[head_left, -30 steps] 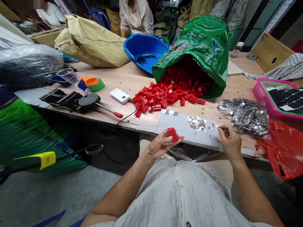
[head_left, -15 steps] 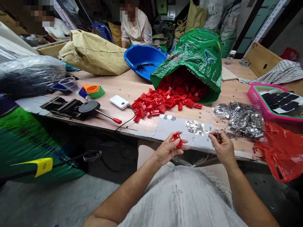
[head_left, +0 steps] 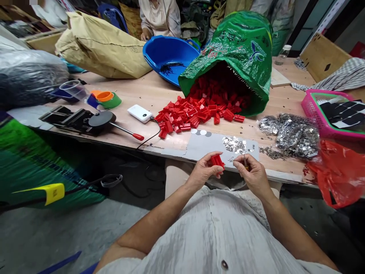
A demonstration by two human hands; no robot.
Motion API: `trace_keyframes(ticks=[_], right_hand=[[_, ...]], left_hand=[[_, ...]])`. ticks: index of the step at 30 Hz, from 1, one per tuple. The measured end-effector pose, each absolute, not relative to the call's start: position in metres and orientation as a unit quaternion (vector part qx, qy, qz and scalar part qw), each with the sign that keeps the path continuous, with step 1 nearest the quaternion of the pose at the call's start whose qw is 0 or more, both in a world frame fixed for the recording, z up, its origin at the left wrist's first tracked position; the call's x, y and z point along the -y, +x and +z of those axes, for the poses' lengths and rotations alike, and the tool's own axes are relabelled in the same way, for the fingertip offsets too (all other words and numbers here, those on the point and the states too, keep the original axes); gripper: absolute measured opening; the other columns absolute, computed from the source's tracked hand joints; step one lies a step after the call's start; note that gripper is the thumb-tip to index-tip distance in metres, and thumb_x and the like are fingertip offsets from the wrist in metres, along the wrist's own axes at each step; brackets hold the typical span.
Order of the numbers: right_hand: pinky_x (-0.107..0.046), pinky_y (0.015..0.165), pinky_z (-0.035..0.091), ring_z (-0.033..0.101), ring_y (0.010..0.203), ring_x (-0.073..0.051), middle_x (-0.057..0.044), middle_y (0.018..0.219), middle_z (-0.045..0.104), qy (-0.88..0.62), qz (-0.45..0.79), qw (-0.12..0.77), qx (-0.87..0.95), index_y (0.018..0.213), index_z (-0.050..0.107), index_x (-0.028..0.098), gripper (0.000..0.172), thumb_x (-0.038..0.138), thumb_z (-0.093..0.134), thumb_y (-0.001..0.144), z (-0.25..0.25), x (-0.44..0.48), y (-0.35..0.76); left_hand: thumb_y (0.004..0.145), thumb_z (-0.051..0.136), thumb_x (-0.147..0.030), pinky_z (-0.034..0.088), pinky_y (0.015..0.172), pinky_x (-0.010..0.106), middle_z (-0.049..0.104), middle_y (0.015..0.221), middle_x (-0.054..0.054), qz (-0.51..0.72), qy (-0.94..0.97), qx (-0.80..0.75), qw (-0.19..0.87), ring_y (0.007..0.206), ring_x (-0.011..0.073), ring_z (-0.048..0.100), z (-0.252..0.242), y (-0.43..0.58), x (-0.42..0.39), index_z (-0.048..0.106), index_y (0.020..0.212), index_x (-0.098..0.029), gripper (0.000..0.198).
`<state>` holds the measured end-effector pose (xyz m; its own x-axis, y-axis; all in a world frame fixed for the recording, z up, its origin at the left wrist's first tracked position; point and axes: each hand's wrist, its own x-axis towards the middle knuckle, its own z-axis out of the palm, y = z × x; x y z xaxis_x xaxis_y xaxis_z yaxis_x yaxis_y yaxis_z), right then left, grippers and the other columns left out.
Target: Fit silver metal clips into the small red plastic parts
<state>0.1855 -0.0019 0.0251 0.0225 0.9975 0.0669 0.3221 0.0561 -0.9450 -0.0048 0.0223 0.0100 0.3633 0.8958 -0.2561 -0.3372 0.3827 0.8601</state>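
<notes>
My left hand (head_left: 203, 169) is closed around a small red plastic part (head_left: 217, 161), gripped between thumb and fingers above the table's front edge. A short distance to its right, my right hand (head_left: 252, 173) is closed on a small screwdriver-like tool (head_left: 246, 163) with a thin metal shaft and a yellowish handle, mostly hidden by the fingers. Thumb and index fingertip of that hand are pinched together; whether a tiny metal piece sits between them I cannot make out. Just beyond the hands, a pile of small shiny metal pieces (head_left: 234, 144) lies on a grey sheet (head_left: 201, 146).
Red parts (head_left: 182, 116) spill from a green sack (head_left: 236, 42). Bags of metal pieces (head_left: 296, 133), a pink basket (head_left: 312, 110) and a red plastic bag (head_left: 339, 171) are at right. A lever device (head_left: 94, 121), power bank (head_left: 139, 113) and blue basin (head_left: 168, 49) stand left. Another person sits opposite.
My right hand has moved left from beside the metal pieces towards the left hand. The red part has been turned in my left fingers. The view has tilted slightly down.
</notes>
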Motion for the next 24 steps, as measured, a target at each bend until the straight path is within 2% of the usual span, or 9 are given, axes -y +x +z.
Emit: trace_keyframes(ticks=[4, 8, 11, 15, 24], right_hand=[[-0.024, 0.051, 0.035, 0.041, 0.054, -0.010, 0.002, 0.069, 0.056, -0.560, 0.381, 0.430, 0.597, 0.089, 0.064, 0.020, 0.019, 0.039, 0.061, 0.088, 0.027, 0.003, 0.183], [-0.023, 0.051, 0.035, 0.042, 0.054, -0.010, 0.003, 0.066, 0.055, -0.560, 0.366, 0.424, 0.611, 0.089, 0.065, 0.020, 0.019, 0.039, 0.061, 0.088, 0.031, 0.006, 0.182], [-0.023, 0.052, 0.035, 0.042, 0.053, -0.010, 0.004, 0.062, 0.054, -0.555, 0.354, 0.415, 0.629, 0.087, 0.066, 0.021, 0.018, 0.037, 0.061, 0.088, 0.033, 0.009, 0.179], [-0.024, 0.053, 0.037, 0.047, 0.054, -0.011, 0.002, 0.067, 0.060, -0.543, 0.347, 0.398, 0.653, 0.087, 0.066, 0.021, 0.015, 0.034, 0.060, 0.089, 0.033, 0.011, 0.175], [-0.026, 0.061, 0.044, 0.058, 0.066, -0.014, -0.002, 0.080, 0.068, -0.525, 0.298, 0.378, 0.702, 0.090, 0.065, 0.021, 0.008, 0.026, 0.058, 0.091, 0.031, 0.010, 0.175]], left_hand=[[0.062, 0.085, -0.024, 0.058, 0.075, 0.035, 0.070, 0.110, 0.006, 0.445, 0.357, -0.360, 0.738, 0.086, 0.0212, 0.071, 0.012, -0.006, -0.020, 0.058, 0.109, -0.021, 0.055], [0.056, 0.089, -0.019, 0.054, 0.082, 0.032, 0.070, 0.116, 0.006, 0.487, 0.429, -0.397, 0.649, 0.090, 0.0181, 0.069, 0.009, -0.008, -0.018, 0.051, 0.091, -0.021, 0.052], [0.058, 0.089, -0.022, 0.052, 0.087, 0.031, 0.071, 0.112, 0.006, 0.488, 0.525, -0.419, 0.558, 0.095, 0.0194, 0.069, 0.007, -0.010, -0.016, 0.056, 0.097, -0.022, 0.051], [0.065, 0.085, -0.025, 0.051, 0.088, 0.031, 0.072, 0.110, 0.006, 0.467, 0.607, -0.436, 0.473, 0.095, 0.0203, 0.070, 0.011, -0.012, -0.012, 0.066, 0.106, -0.024, 0.045], [0.072, 0.079, -0.019, 0.046, 0.105, 0.037, 0.069, 0.122, 0.006, 0.450, 0.631, -0.419, 0.474, 0.115, 0.0249, 0.064, 0.022, -0.009, -0.008, 0.069, 0.107, -0.026, 0.038]])
